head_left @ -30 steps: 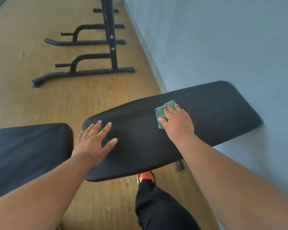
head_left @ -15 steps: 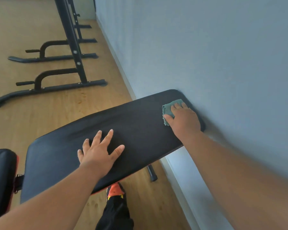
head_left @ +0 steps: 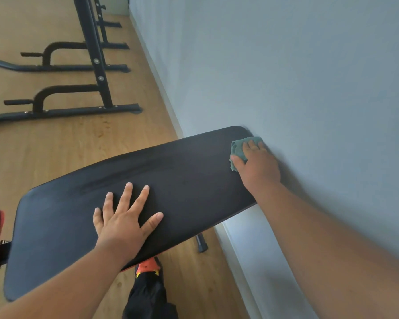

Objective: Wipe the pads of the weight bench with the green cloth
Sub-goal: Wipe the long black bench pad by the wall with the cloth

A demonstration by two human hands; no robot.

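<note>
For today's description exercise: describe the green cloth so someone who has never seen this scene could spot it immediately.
Find the long black bench pad running toward the pale wall. At its far end, against the wall, the right hand presses down on a small crumpled green cloth. It is the only green thing in view; the left hand lies flat and bare on the pad.

Crumpled green cloth (head_left: pixel 240 148) lies on the long black pad's (head_left: pixel 182 171) far end, seemingly near the wall.
</note>
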